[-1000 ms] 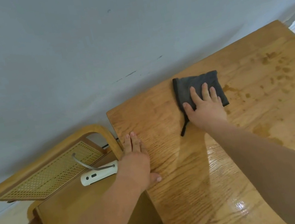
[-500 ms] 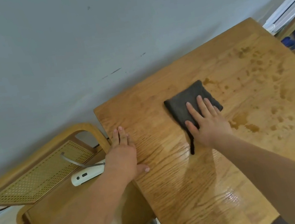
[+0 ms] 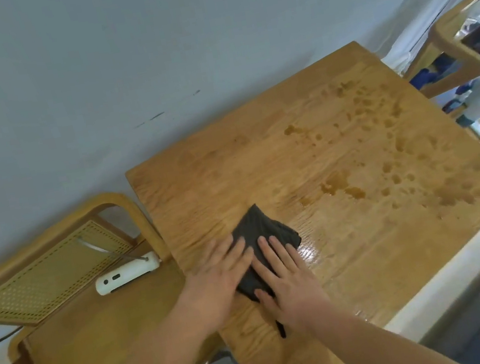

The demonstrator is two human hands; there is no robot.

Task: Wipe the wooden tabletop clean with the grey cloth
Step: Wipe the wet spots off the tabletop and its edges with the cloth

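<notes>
The dark grey cloth point(image 3: 259, 233) lies bunched on the wooden tabletop point(image 3: 338, 145), near its left front part. My right hand point(image 3: 284, 276) presses flat on the cloth's near half, fingers spread. My left hand point(image 3: 216, 275) lies beside it, fingertips touching the cloth's left edge. A thin dark loop of the cloth point(image 3: 280, 328) sticks out under my right wrist. Brown wet spots and small puddles point(image 3: 342, 186) dot the middle and right of the tabletop. A wet sheen shows just right of the cloth.
A wooden chair with a cane back point(image 3: 46, 270) stands left of the table, with a white device point(image 3: 126, 274) on its seat. Another wooden chair point(image 3: 461, 46) stands at the far right. A grey wall runs behind the table.
My right hand dragged the cloth toward me and to the left, and it bunched up. My left hand moved from the table's left edge onto the cloth's side. The view swung right.
</notes>
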